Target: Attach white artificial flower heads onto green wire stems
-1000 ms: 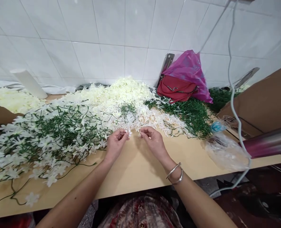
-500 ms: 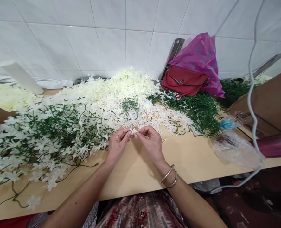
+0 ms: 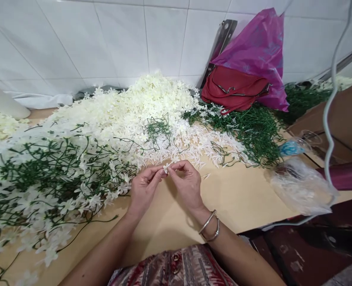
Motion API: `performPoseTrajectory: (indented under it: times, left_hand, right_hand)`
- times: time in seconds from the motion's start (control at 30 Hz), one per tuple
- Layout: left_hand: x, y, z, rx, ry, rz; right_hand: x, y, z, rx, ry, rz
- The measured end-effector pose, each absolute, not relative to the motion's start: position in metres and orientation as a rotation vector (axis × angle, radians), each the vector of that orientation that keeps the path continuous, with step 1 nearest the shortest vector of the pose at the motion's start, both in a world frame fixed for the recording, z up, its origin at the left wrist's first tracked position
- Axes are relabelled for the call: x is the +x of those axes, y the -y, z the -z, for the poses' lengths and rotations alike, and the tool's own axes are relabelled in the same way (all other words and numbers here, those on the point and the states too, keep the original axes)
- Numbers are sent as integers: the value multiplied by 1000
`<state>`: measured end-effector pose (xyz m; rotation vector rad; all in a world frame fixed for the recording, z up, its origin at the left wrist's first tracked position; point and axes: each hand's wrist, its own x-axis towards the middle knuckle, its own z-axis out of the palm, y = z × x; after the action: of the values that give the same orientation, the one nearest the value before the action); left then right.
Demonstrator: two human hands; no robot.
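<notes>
A small white flower (image 3: 166, 168) is pinched between the fingertips of my left hand (image 3: 146, 186) and my right hand (image 3: 187, 184), which nearly meet above the table. Both hands have their fingers closed on it. Behind them lies a heap of cream-white flowers (image 3: 154, 95), with thin white pieces (image 3: 204, 139) scattered at its front right. Green stems with white flowers (image 3: 53, 171) are piled to the left of my left hand. More green stems (image 3: 257, 135) lie in a heap at the right.
A red purse (image 3: 235, 88) rests against a purple bag (image 3: 259, 51) by the tiled wall. Clear plastic bags (image 3: 301, 184) lie on the table (image 3: 223, 198) at the right, near a hanging white cable (image 3: 327, 119) and a cardboard box (image 3: 345, 115). A white roll (image 3: 6, 99) leans at the left.
The view has shifted and moved closer to the table. The flower has turned a little between my fingertips, and both hands still hold it.
</notes>
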<state>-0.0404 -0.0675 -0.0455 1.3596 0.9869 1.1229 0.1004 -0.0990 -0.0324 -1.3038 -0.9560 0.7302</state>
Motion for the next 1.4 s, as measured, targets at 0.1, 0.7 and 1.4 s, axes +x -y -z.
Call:
performPoseTrajectory:
  times: [0.1, 0.7, 1.4]
  left_hand:
    - [-40, 68, 45, 1385, -1021, -1104]
    - [-44, 90, 45, 1838, -1097, -1269]
    - [-27, 90, 31, 1578, -1070, -1125]
  right_hand:
    - [101, 98, 34, -1292, 926, -798]
    - [106, 118, 14, -1221, 837, -977]
    - [119, 122, 22, -1183, 775, -1082]
